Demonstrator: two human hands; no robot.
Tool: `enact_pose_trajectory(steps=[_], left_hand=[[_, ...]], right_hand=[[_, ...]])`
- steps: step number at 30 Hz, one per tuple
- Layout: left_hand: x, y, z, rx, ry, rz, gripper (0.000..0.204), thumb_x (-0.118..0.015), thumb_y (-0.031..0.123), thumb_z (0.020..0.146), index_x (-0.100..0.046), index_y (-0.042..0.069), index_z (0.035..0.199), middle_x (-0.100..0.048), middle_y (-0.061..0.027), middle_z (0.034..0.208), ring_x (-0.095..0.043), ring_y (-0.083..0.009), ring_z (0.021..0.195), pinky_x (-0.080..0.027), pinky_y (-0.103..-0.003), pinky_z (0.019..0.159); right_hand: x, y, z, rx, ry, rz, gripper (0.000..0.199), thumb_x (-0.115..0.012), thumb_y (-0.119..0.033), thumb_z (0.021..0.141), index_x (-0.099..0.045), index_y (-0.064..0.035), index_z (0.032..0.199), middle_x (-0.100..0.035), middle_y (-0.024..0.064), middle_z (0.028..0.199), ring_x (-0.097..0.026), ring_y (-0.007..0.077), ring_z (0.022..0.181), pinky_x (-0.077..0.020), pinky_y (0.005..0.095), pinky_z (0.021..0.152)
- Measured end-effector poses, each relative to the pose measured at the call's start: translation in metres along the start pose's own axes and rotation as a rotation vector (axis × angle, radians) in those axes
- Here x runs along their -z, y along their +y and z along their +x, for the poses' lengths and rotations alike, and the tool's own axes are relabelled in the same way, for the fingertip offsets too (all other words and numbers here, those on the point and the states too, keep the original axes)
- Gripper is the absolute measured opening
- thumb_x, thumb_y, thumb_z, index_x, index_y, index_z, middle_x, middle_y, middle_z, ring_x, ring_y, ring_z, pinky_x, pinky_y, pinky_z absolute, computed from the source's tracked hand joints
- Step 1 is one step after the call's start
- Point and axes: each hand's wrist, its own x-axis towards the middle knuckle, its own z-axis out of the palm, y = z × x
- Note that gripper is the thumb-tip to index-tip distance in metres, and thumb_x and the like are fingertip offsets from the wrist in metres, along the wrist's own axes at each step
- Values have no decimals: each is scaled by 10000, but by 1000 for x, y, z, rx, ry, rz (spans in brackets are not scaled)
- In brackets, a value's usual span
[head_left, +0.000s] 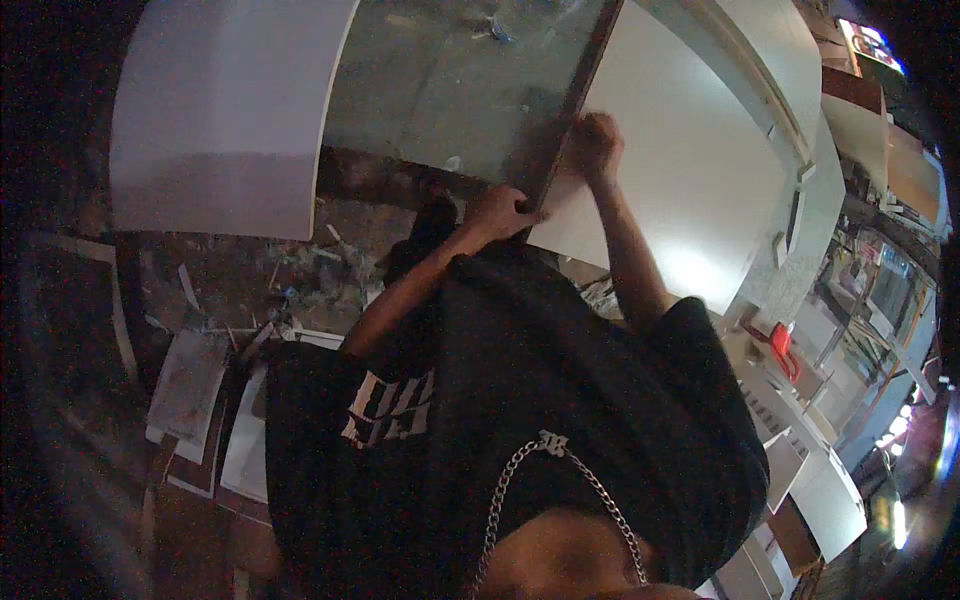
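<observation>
While the person leans over, both bare hands meet at a dark-edged glass panel (470,90) toward twelve o'clock. The left hand (497,213) has its fingers curled shut around the panel's dark lower edge, just left of centre; how far the fingers wrap behind it is hidden. The right hand (593,145) sits a little higher, toward one o'clock, closed in a fist against the same dark edge where it meets a large white board (690,170); whether this grip truly pinches the edge or only presses on it cannot be told, as the fingertips are tucked out of sight. The glass panel runs up to the top of the frame, where it is cut off, and its surface shows murky reflections that are hard to read. The white board spreads from the hands toward three o'clock. A second white board (220,110) stands at ten o'clock, its upper end cut off by the dark rim. A black shirt (560,400) fills the lower middle and hides whatever lies beneath the arms, with a silver chain (600,490) hanging at six o'clock. Scrap strips and offcuts (200,380) litter the dim floor at eight o'clock, blurred. At four o'clock a small red object (780,342) lies among white parts, too small to identify.
</observation>
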Motion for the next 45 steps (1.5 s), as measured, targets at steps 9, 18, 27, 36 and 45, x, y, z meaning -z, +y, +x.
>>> enact_pose_trajectory(steps=[9,18,27,36,45], left_hand=[[3,-11,-1,-18,-36,-66,652,-687,721,665,-759,108,875,-698,-145,779,-672,-325,743,-510,-436,675],[5,-9,-2,-76,62,-108,579,-710,693,663,-775,146,840,-701,-136,745,-675,-313,691,-516,-427,646],[2,-8,-2,-39,19,-56,655,-692,714,665,-760,101,888,-704,-159,811,-676,-335,752,-517,-436,688],[-5,-17,13,-40,-1,-56,662,-698,708,662,-753,87,885,-698,-182,815,-673,-344,771,-518,-448,692],[6,-6,11,-92,47,11,680,-704,689,668,-747,46,886,-695,-191,809,-674,-342,778,-529,-433,744]], right_hand=[[-3,-10,2,151,-108,-414,113,-684,-150,760,-654,-134,867,-623,38,887,-556,272,909,-401,429,771],[3,-24,-34,156,-144,-390,89,-683,-151,771,-614,-125,822,-605,40,927,-536,271,899,-368,419,768],[6,-29,-44,85,-210,-507,175,-653,-108,713,-659,-154,882,-600,20,914,-538,259,935,-355,400,788],[11,-28,-20,69,-191,-495,90,-651,-148,767,-672,-168,852,-603,4,887,-534,241,897,-351,390,786],[4,-7,-15,110,-120,-594,63,-658,-216,814,-646,-155,807,-605,20,891,-546,250,927,-366,407,784]])
